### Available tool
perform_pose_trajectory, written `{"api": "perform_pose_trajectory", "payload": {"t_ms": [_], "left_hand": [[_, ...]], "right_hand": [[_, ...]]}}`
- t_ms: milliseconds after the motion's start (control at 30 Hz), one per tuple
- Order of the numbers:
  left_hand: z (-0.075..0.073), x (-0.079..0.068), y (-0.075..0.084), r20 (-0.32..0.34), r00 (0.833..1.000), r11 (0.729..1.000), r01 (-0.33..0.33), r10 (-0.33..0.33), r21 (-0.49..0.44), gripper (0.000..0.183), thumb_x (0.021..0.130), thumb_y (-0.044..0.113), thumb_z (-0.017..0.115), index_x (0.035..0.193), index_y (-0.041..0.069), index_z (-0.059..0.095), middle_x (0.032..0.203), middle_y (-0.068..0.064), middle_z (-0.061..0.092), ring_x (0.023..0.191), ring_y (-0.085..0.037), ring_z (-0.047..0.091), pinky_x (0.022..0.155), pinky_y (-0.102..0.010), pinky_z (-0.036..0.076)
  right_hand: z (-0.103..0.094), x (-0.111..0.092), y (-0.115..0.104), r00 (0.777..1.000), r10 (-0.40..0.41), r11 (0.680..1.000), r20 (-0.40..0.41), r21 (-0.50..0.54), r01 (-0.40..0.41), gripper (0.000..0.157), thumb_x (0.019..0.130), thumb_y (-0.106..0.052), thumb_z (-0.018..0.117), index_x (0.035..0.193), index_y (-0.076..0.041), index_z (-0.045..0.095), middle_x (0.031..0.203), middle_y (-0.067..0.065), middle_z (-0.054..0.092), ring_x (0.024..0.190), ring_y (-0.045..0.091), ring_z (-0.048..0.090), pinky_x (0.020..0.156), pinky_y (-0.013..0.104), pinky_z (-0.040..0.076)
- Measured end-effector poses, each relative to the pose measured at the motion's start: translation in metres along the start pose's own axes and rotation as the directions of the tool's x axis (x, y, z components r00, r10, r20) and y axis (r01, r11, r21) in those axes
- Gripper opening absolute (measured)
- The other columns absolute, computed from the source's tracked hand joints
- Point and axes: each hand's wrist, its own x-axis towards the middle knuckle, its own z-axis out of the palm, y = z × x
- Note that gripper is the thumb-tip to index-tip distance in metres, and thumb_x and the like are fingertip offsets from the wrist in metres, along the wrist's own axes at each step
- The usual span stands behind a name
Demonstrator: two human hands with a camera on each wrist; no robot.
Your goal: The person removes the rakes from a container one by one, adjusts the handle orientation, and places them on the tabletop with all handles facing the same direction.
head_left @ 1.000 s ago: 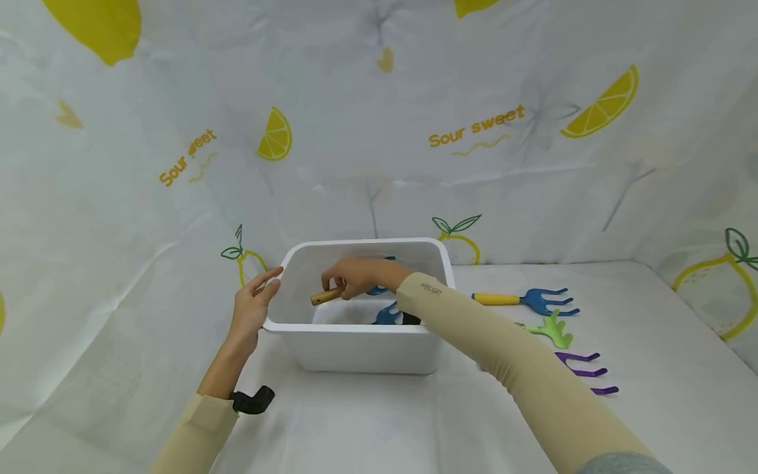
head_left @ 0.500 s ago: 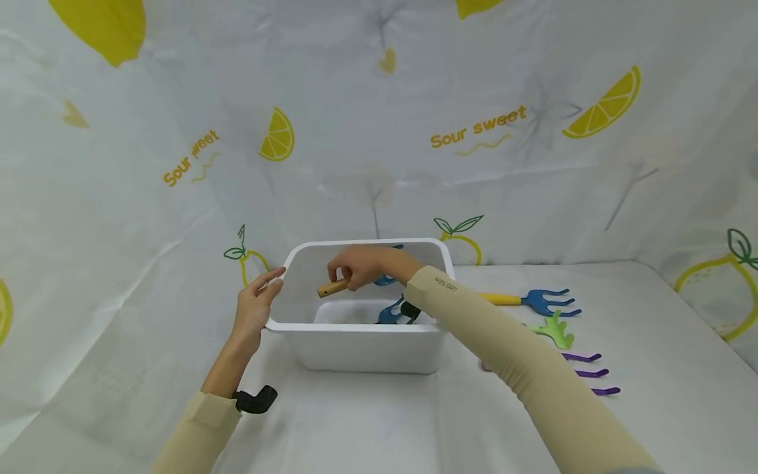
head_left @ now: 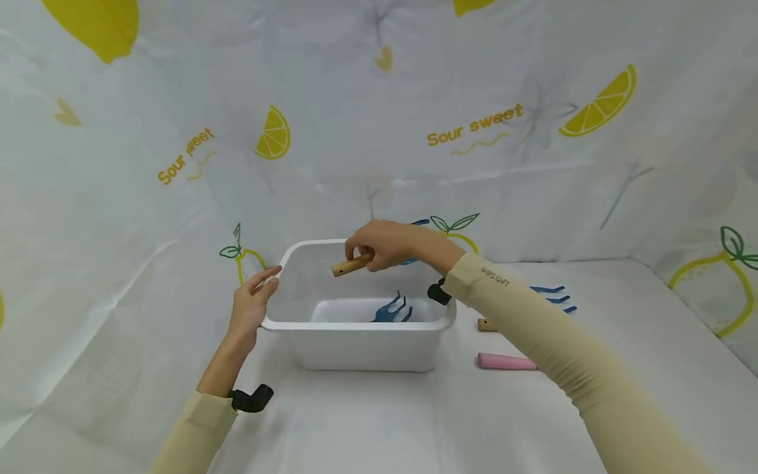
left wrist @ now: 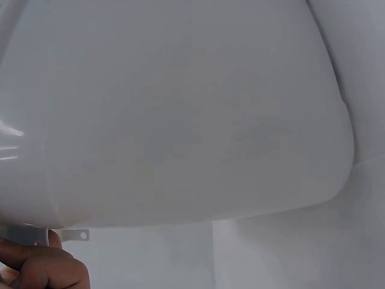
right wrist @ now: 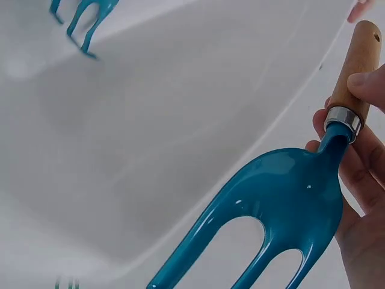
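Note:
My right hand [head_left: 385,245] grips a blue three-pronged garden hand fork [right wrist: 295,186] by its wooden handle [head_left: 351,265], raised over the white plastic tub [head_left: 361,342]. In the right wrist view, the thumb lies on the wood and the tines point down and left. Inside the tub lies another blue fork [head_left: 387,311], its handle hidden by the front wall. With fairly straight fingers, my left hand [head_left: 251,306] touches the tub's left rim; its fingers also show low in the left wrist view, beside the tub's outer wall [left wrist: 180,120].
Right of the tub, blue tines [head_left: 553,299], a wooden handle end [head_left: 487,325] and a pink handle [head_left: 506,361] show around the right sleeve [head_left: 551,342], which covers the rest of those tools. A lemon-print sheet [head_left: 355,131] hangs close behind the tub.
My right hand has lifted the fork up and to the right, from inside the tub to above its rim. The right sleeve now covers more of the tools. The left hand stays at the rim.

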Motion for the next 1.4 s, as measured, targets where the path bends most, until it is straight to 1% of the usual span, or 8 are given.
{"api": "perform_pose_trajectory", "payload": {"t_ms": [167,333,433,567,833,1000,1300,1400], "left_hand": [[-0.006,-0.003,0.000,-0.002,1.000,1.000,-0.003,0.003,0.005,0.049,0.108,0.040,0.052,0.155,0.026,0.049,0.155,-0.014,0.052,0.130,-0.027,0.057,0.089,-0.030,0.055],[-0.011,-0.005,-0.001,-0.017,1.000,1.000,-0.002,0.002,0.006,0.049,0.108,0.041,0.052,0.155,0.025,0.050,0.151,-0.015,0.055,0.112,-0.014,0.064,0.082,-0.027,0.057],[-0.013,-0.006,-0.002,-0.020,1.000,1.000,0.001,-0.001,0.005,0.049,0.108,0.042,0.052,0.154,0.025,0.051,0.147,-0.014,0.058,0.104,-0.010,0.067,0.081,-0.030,0.059],[-0.015,-0.007,-0.004,-0.016,1.000,1.000,-0.002,0.002,0.000,0.049,0.107,0.044,0.053,0.153,0.026,0.052,0.141,-0.010,0.061,0.102,-0.011,0.069,0.082,-0.035,0.060],[-0.016,-0.011,-0.004,-0.028,1.000,1.000,0.004,-0.003,0.022,0.049,0.107,0.045,0.051,0.154,0.028,0.051,0.149,-0.012,0.056,0.105,-0.010,0.065,0.080,-0.029,0.058],[-0.014,-0.010,-0.004,-0.025,1.000,1.000,0.000,0.000,0.029,0.050,0.108,0.045,0.050,0.154,0.028,0.050,0.151,-0.013,0.054,0.107,-0.011,0.063,0.080,-0.028,0.057],[-0.014,-0.010,-0.001,-0.024,1.000,1.000,-0.005,0.006,0.030,0.051,0.108,0.045,0.050,0.156,0.027,0.048,0.155,-0.013,0.051,0.113,-0.015,0.061,0.080,-0.026,0.056],[-0.014,-0.010,0.000,-0.021,1.000,1.000,-0.004,0.004,0.031,0.051,0.108,0.046,0.050,0.156,0.027,0.048,0.154,-0.013,0.051,0.111,-0.014,0.062,0.079,-0.026,0.056]], "right_hand": [[-0.017,-0.032,-0.004,0.999,0.008,0.998,-0.039,-0.067,-0.011,0.033,0.088,-0.007,0.070,0.119,-0.019,0.071,0.092,0.000,0.066,0.081,0.016,0.053,0.074,0.031,0.044],[-0.031,-0.072,-0.005,0.996,0.065,0.993,-0.057,-0.096,-0.070,0.034,0.088,-0.007,0.072,0.119,-0.020,0.070,0.096,-0.001,0.066,0.084,0.017,0.054,0.075,0.033,0.046],[-0.033,-0.098,0.001,0.994,0.093,0.989,-0.061,-0.112,-0.099,0.033,0.088,-0.007,0.073,0.119,-0.020,0.070,0.097,-0.002,0.067,0.084,0.017,0.056,0.076,0.033,0.048],[-0.032,-0.132,0.015,0.988,0.141,0.982,-0.063,-0.116,-0.148,0.036,0.087,-0.005,0.075,0.119,-0.021,0.069,0.095,-0.002,0.068,0.082,0.016,0.057,0.074,0.032,0.050],[-0.017,-0.198,0.048,0.968,0.249,0.955,-0.033,-0.159,-0.251,0.039,0.083,-0.005,0.077,0.114,-0.026,0.068,0.089,-0.007,0.065,0.078,0.012,0.054,0.071,0.031,0.049],[-0.004,-0.235,0.072,0.947,0.322,0.935,-0.014,-0.154,-0.320,0.039,0.083,-0.004,0.078,0.111,-0.028,0.067,0.087,-0.008,0.063,0.077,0.012,0.053,0.069,0.030,0.047],[0.022,-0.284,0.119,0.904,0.427,0.901,-0.028,-0.075,-0.428,0.038,0.082,0.002,0.073,0.109,-0.024,0.066,0.086,-0.007,0.062,0.077,0.012,0.052,0.067,0.029,0.045],[0.032,-0.299,0.134,0.884,0.467,0.881,-0.030,-0.068,-0.468,0.036,0.084,0.004,0.071,0.108,-0.022,0.067,0.085,-0.006,0.063,0.077,0.013,0.052,0.067,0.030,0.045]]}}
